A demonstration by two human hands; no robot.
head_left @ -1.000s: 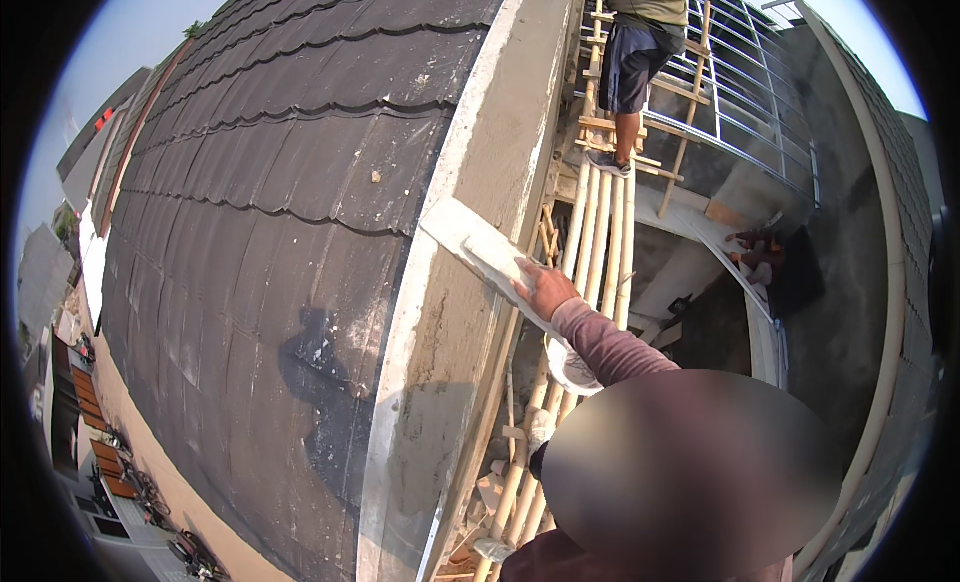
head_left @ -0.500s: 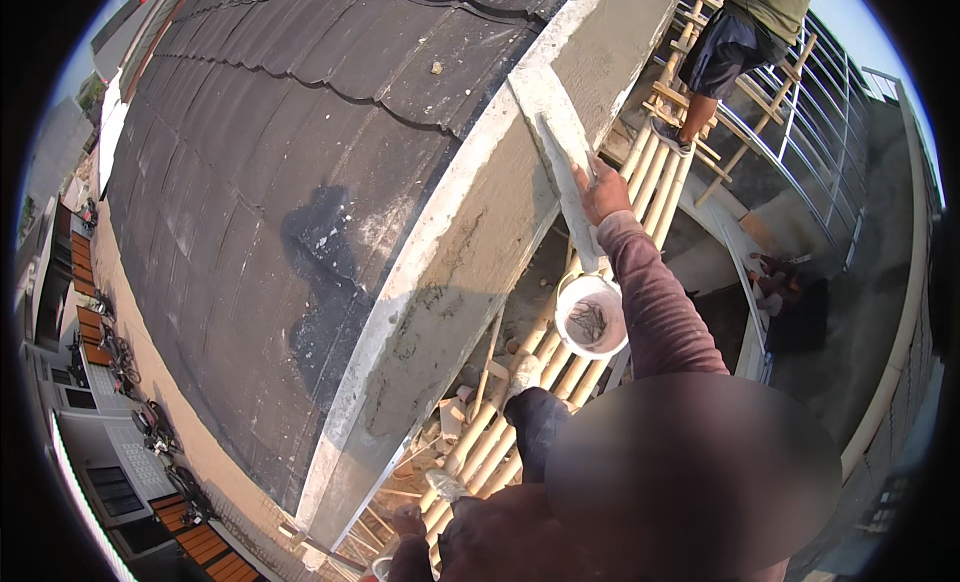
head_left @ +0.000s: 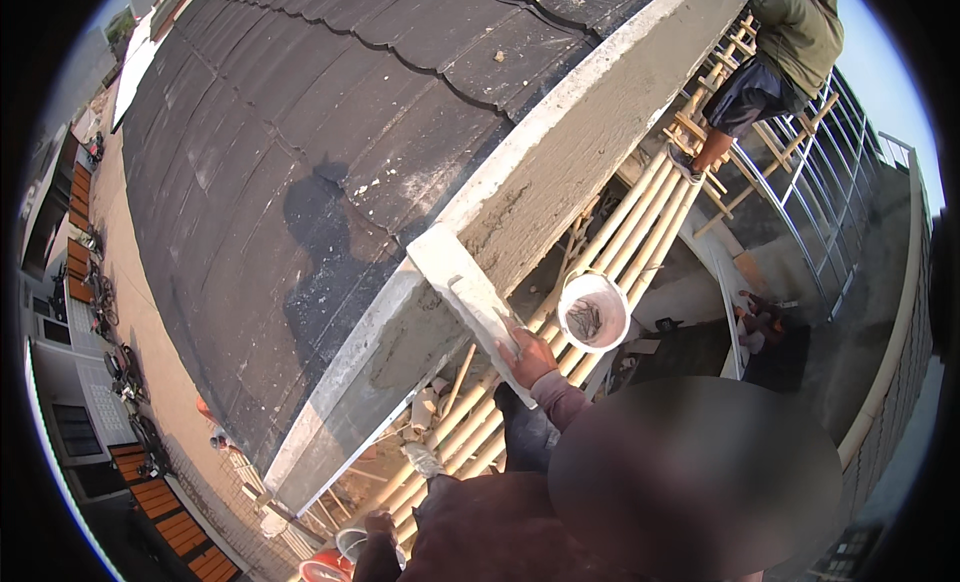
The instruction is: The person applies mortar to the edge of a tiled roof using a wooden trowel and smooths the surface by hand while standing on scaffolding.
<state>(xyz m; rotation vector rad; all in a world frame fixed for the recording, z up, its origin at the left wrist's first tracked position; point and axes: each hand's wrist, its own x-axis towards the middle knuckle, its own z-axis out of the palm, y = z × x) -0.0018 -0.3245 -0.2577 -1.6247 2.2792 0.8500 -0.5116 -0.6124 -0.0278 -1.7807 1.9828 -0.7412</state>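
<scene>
My right hand (head_left: pixel 530 357) grips the lower end of a long, pale, cement-smeared board (head_left: pixel 470 300). The board lies across the freshly plastered edge beam (head_left: pixel 575 182), its upper end on the beam's top rim and its lower end jutting out over the bamboo. Just right of this hand stands a white bucket (head_left: pixel 614 294), with grey mortar inside. Low in the view, my left hand (head_left: pixel 380 523) hangs beside a grey bucket (head_left: pixel 355 544); its fingers are too small and dark to make out.
Dark roof tiles (head_left: pixel 290 112) slope away left of the beam. Bamboo scaffold poles (head_left: pixel 640 217) run below it, with gaps to a lower level. A co-worker (head_left: pixel 765 92) stands on them at upper right. A red bucket (head_left: pixel 325 567) shows at the bottom.
My right hand and the board have moved down along the beam toward the lower left, baring smoothed plaster above. The view has shifted, bringing the red and grey buckets further in.
</scene>
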